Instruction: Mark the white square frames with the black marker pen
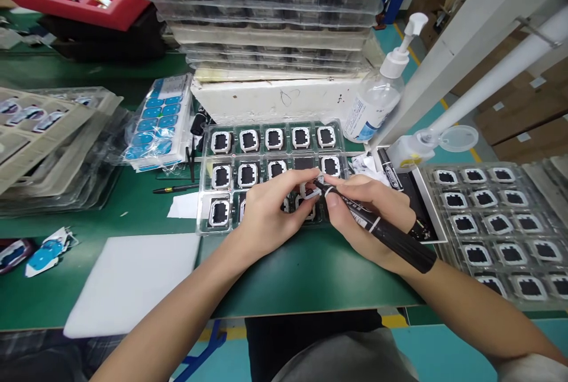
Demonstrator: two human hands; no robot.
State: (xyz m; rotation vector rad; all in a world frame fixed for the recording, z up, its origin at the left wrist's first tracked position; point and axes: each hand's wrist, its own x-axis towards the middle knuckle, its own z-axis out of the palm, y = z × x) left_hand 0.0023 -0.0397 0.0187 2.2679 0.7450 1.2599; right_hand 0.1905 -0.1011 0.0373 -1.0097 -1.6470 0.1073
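Note:
My left hand (pixel 268 207) pinches a small silver-white watch case frame (pixel 309 191) between thumb and fingers, above the clear plastic tray (pixel 205 193). In my right hand (pixel 370 207) is a black marker pen (pixel 399 241), gripped like a pencil. Its tip meets the frame's edge or hovers very close to it; I cannot tell which. Rows of similar white frames with black centres, such as one watch case frame (pixel 221 176), sit in the tray's pockets. One pocket in the middle row, just behind my fingers, holds no frame. My hands hide part of the front row.
Behind the tray rise stacked plastic trays (pixel 275 15) on a white box (pixel 270 101). A pump bottle (pixel 373 107) stands back right. More filled trays (pixel 497 225) lie right. White foam (pixel 133 284), a thin black pen (pixel 175 188) and blue-film parts (pixel 162 116) lie left.

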